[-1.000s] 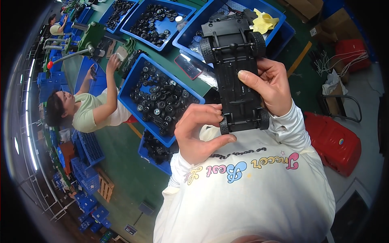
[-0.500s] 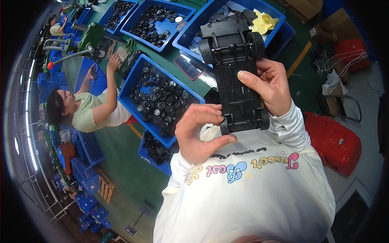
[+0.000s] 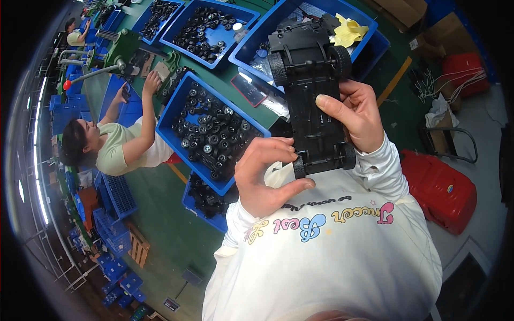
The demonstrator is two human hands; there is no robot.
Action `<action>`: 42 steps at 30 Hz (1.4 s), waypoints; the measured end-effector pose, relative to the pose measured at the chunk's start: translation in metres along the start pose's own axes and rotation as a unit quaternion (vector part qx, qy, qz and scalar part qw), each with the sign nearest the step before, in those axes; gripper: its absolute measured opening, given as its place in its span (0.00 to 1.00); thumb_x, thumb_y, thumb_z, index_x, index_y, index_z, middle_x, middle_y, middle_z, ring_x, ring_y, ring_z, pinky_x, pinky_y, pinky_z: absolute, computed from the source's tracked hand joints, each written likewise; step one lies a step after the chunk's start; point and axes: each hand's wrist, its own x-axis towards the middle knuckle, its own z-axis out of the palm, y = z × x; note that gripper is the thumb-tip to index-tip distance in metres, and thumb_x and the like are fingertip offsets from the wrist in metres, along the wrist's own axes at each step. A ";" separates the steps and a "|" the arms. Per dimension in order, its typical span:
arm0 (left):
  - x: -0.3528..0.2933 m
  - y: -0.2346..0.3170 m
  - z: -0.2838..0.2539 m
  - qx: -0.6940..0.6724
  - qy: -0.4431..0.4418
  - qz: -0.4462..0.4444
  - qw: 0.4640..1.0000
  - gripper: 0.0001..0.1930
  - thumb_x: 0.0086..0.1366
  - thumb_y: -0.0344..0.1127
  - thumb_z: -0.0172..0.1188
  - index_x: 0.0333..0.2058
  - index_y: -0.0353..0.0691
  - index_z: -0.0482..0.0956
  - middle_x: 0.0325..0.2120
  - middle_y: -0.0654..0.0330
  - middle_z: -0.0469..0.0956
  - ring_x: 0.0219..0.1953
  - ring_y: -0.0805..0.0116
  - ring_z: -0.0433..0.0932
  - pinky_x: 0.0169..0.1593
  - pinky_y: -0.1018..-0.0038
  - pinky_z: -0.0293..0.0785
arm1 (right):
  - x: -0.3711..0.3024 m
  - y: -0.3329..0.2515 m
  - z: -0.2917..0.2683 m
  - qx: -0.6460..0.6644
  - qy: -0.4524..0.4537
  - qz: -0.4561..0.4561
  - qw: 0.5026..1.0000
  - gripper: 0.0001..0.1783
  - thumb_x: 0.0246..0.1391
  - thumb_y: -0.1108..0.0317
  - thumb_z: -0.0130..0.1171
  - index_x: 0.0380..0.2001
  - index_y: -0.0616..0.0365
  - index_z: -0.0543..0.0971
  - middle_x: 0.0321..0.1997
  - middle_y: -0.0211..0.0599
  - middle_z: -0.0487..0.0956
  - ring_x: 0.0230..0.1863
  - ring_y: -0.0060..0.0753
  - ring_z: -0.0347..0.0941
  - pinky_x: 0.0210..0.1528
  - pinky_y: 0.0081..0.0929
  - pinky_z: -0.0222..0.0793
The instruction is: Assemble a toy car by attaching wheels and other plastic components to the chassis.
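Observation:
A black toy car chassis (image 3: 317, 115) with a wheel at each corner is held up in front of my chest, its long side running away from me. My right hand (image 3: 357, 112) grips its right edge, thumb pressed flat on the chassis face and fingers curled behind. At the near left wheel (image 3: 300, 166), my left hand (image 3: 267, 174) touches the tyre with its fingertips; its thumb stretches out below, apart from the wheel, and the hand is partly curled.
A blue bin (image 3: 251, 131) of black wheels stands to the left, with more parts bins (image 3: 214, 65) beyond. Behind the chassis is a bin (image 3: 369, 32) with a yellow glove (image 3: 349, 30). A phone (image 3: 249, 89) lies between them. A co-worker (image 3: 126, 139) works at a green press; a red stool (image 3: 439, 190) is right.
The chassis has tilted slightly, its far plate looking darker now. Both hands have barely shifted and keep the same hold.

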 end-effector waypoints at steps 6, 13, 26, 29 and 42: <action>0.002 -0.002 0.003 -0.045 0.010 0.039 0.998 0.27 0.37 0.31 0.80 0.38 0.35 0.77 0.38 0.53 0.76 0.44 0.58 0.79 0.48 0.66 0.76 | 0.006 0.029 -0.011 0.195 -0.090 0.093 0.972 0.17 0.58 0.73 0.56 0.50 0.66 0.75 0.44 0.39 0.81 0.42 0.28 0.80 0.48 0.23 0.76; 0.002 -0.002 0.004 -0.052 0.012 0.043 0.998 0.27 0.39 0.28 0.78 0.39 0.34 0.75 0.39 0.53 0.74 0.44 0.59 0.78 0.48 0.67 0.75 | 0.003 0.045 -0.005 0.306 -0.166 0.137 0.928 0.19 0.60 0.73 0.53 0.54 0.64 0.72 0.47 0.38 0.80 0.48 0.30 0.78 0.53 0.27 0.74; 0.015 0.009 0.002 0.018 0.142 0.015 0.990 0.37 0.45 0.24 0.74 0.56 0.35 0.69 0.49 0.55 0.66 0.47 0.68 0.74 0.46 0.72 0.74 | -0.017 0.018 0.014 -0.038 -0.065 0.036 0.996 0.15 0.55 0.77 0.59 0.47 0.70 0.76 0.43 0.41 0.81 0.42 0.25 0.78 0.47 0.22 0.74; 0.015 0.008 0.002 0.003 0.156 0.009 0.988 0.35 0.46 0.21 0.72 0.55 0.34 0.71 0.49 0.55 0.66 0.46 0.68 0.74 0.46 0.73 0.75 | -0.020 0.015 0.015 -0.057 -0.064 0.025 0.996 0.14 0.55 0.76 0.59 0.45 0.70 0.77 0.40 0.41 0.82 0.40 0.24 0.79 0.45 0.22 0.75; 0.015 0.010 -0.002 0.027 0.182 0.020 0.983 0.28 0.46 0.16 0.69 0.49 0.33 0.76 0.47 0.55 0.69 0.44 0.69 0.75 0.45 0.75 0.75 | -0.024 0.011 0.018 -0.115 -0.063 0.005 0.991 0.13 0.53 0.73 0.61 0.41 0.68 0.79 0.36 0.43 0.83 0.36 0.29 0.81 0.41 0.23 0.77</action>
